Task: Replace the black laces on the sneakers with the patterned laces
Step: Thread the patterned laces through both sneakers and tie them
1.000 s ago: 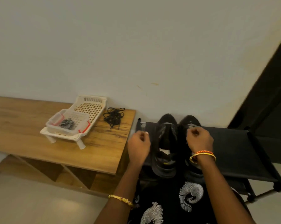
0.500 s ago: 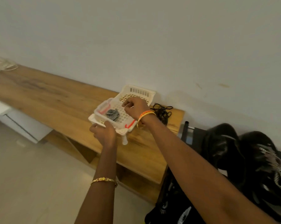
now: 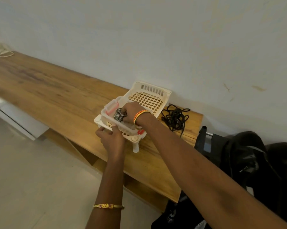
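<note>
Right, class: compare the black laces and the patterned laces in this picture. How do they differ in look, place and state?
The black laces are plain black; the patterned laces are black-and-white striped. The black laces lie loose on the wooden bench, beside the cream basket; the patterned laces sit bunched in the clear container on that basket. Nothing touches the black laces, while the right hand grips the patterned ones. Both are off the sneakers.

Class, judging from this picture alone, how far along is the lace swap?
Done: the black laces lie loose on the wooden shelf. In hand: the right hand grips the patterned laces in the clear box; the left hand steadies the basket. Left: threading them into the sneakers.
</note>
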